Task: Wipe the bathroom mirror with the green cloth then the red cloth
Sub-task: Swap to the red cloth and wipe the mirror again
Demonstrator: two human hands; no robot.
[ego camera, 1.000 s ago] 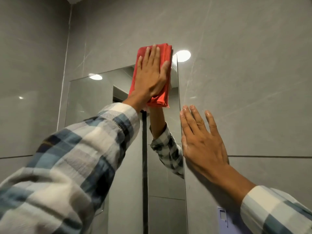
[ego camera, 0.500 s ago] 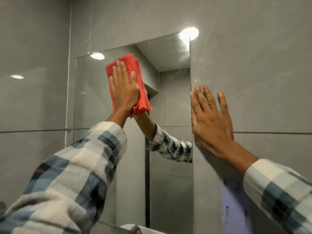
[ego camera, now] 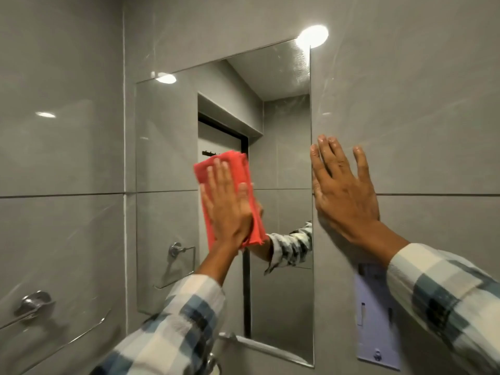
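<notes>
Plaid sleeves (ego camera: 173, 331) closest in. Further out, left hand (ego camera: 230, 209) spread flat, fingers wide, pinning the folded red cloth (ego camera: 230, 169) against the mirror (ego camera: 167, 158) around mid-height, a bit right of centre. Right hand (ego camera: 343, 190) also flat and open, holding nothing, braced on the grey wall tile (ego camera: 419, 117) just beside the mirror's right edge; fingertips look wet. No green cloth anywhere in view, so probably on the second pass. Haze visible near the top right corner under the light reflection (ego camera: 311, 36). Risks: cloth only pressed, not gripped, so could slide out and drop; wet fingers near the edge could smear glass.
</notes>
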